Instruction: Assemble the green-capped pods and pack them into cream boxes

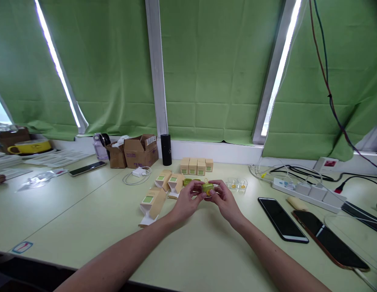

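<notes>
Between the fingertips of both hands sits a small rounded green case (207,188) with a thin loop on top and a yellowish patch on its front. My left hand (190,199) grips its left side, thumb in front. On the opposite side my right hand (224,201) holds it with thumb and fingers. Just behind my left fingers lies another green piece (186,182), partly hidden. To the left are several open kraft boxes (158,202) with green labels and white flaps. A clear plastic tray (245,185) with small yellow pieces stands right of my right hand.
Several closed kraft boxes (193,165) stand at the back, near a black cylinder (166,150) and a brown carton (138,153). On the right lie a phone (282,219), another phone (328,239) and a power strip (307,194) with cables. A white charger (139,172) lies left.
</notes>
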A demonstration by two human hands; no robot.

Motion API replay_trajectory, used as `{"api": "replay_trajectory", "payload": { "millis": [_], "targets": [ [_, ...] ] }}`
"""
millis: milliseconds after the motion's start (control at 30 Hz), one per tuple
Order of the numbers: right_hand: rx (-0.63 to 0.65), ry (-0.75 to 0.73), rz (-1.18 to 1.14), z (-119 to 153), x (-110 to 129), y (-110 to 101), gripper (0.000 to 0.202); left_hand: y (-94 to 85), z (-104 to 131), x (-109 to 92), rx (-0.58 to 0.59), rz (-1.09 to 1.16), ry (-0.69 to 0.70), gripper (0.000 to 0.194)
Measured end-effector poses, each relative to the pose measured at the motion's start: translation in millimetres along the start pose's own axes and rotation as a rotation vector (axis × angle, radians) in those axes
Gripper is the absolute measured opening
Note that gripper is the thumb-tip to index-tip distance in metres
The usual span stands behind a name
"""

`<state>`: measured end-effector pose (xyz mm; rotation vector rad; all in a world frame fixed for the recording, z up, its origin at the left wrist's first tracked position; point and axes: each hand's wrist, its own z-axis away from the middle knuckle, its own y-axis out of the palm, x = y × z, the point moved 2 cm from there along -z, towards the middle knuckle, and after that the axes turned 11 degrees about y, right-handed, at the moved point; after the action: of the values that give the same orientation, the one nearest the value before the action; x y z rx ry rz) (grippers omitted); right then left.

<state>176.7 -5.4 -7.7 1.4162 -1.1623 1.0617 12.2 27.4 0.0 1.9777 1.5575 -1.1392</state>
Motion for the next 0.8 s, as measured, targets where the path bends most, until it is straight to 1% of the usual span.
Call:
{"api": "replay_trajectory", "payload": {
  "millis": [100, 200, 300, 400, 500, 600, 733, 800],
  "targets": [
    [0.052, 0.072, -0.148, 1.0, 1.6, 3.1, 0.054, -2.0, -0.3, -2.2, -0.03, -0.027, 0.031, 0.04],
    [0.126, 0.153, -0.287, 1.1, 1.7, 3.0, 0.052, -4.8, -0.3, -2.6, -0.09, 0.019, 0.054, 0.04],
    [0.152, 0.182, -0.322, 0.4, 1.5, -0.7, 0.045, -7.0, -1.3, -1.9, -0.129, 0.052, 0.05, 0.038],
    [0.147, 0.184, -0.338, -0.2, 2.0, -3.4, 0.042, -8.0, -2.5, -1.4, -0.134, 0.056, 0.033, 0.037],
    [0.13, 0.185, -0.373, 0.4, 3.8, -3.4, 0.042, -7.8, -3.0, -0.9, -0.115, 0.063, 0.015, 0.038],
    [0.087, 0.184, -0.385, 2.1, 5.6, -3.3, 0.045, -7.2, -2.7, 0.9, -0.081, 0.08, -0.013, 0.041],
    [0.004, 0.139, -0.324, 3.6, 5.3, -5.4, 0.058, -4.8, -2.7, 4.5, 0.006, 0.089, -0.046, 0.059],
    [-0.025, 0.104, -0.259, 3.2, 4.2, -6.5, 0.064, -3.1, -3.1, 6.2, 0.06, 0.077, -0.056, 0.062]
  ]
}}
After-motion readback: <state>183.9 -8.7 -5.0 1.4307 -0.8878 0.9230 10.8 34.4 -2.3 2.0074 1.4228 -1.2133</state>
